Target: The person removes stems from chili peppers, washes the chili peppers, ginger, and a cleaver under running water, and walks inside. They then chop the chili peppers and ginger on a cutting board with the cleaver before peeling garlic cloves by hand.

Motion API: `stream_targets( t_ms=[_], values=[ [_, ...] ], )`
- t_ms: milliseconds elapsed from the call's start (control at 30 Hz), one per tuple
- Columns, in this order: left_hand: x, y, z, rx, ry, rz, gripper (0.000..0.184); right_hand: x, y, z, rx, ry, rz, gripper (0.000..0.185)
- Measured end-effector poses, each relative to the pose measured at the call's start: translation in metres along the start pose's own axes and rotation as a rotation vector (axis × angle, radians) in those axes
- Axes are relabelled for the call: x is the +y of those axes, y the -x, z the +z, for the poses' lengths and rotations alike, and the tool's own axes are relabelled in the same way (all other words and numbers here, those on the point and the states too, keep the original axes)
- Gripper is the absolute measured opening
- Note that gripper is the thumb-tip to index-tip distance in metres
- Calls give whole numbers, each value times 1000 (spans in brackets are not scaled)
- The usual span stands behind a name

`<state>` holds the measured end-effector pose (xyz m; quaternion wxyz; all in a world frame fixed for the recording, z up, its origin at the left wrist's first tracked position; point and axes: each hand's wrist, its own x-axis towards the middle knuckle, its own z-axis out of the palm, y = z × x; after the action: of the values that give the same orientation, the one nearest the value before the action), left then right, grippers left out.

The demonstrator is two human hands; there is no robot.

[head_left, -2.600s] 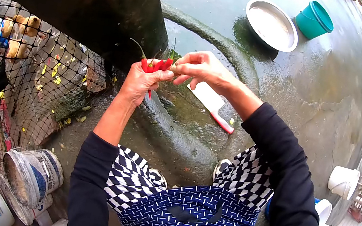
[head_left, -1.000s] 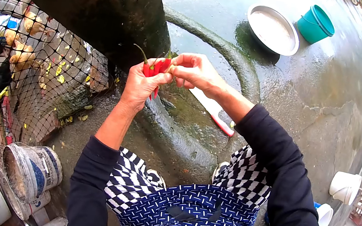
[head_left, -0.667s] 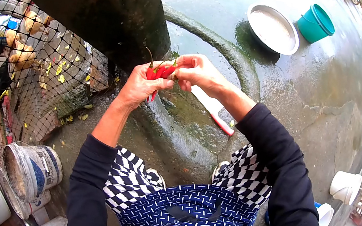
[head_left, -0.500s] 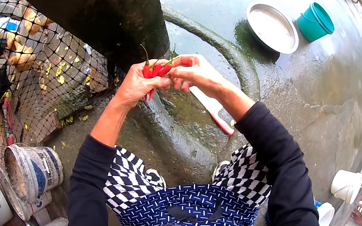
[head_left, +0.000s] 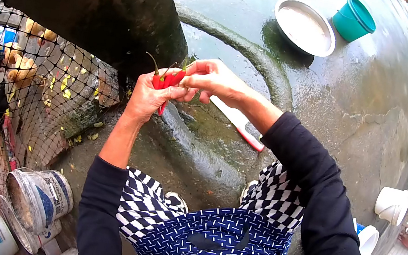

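Note:
My left hand (head_left: pixel 145 97) is closed around a small bunch of red chili peppers (head_left: pixel 171 79), held upright in front of me. Their green stems point up, and one red tip sticks out below the fingers. Thumb and fingers of my right hand (head_left: pixel 218 81) are pinched at the rightmost pepper, near its stem. Just what lies between those fingertips is partly hidden. Below my right wrist, on the wet ledge, rests a long pale blade with a red-and-white handle (head_left: pixel 249 139), apparently a knife.
A metal basin (head_left: pixel 330 47) and a green bucket (head_left: pixel 352 21) stand on the wet concrete ahead. Black netting (head_left: pixel 73 54) with chickens behind it is at left, near a dark pillar (head_left: pixel 126 12). Dirty paint buckets (head_left: pixel 60 195) sit lower left, a white bucket (head_left: pixel 390 206) at right.
Both hands and the peppers have shifted slightly left in the view, along with a small camera movement. The right fingers stay pinched at the peppers.

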<state>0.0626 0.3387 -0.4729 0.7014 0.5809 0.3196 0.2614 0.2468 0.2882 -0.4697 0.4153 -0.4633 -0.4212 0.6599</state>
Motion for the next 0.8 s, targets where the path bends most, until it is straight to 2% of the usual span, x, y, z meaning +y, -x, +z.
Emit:
stream_targets(
  t_ms=[100,333,433,800],
  values=[
    [-4,4,3,-11,-37,27,31,5,-4,-1,6,129,-26,26],
    [-10,1,0,-23,-97,55,30,8,-7,-2,-6,182,-17,24],
    [-14,-1,-2,-5,-25,61,30,12,-9,-4,-24,73,-19,24],
    [-9,-1,0,-20,-39,22,29,12,-10,-7,-38,112,-18,28]
  ],
)
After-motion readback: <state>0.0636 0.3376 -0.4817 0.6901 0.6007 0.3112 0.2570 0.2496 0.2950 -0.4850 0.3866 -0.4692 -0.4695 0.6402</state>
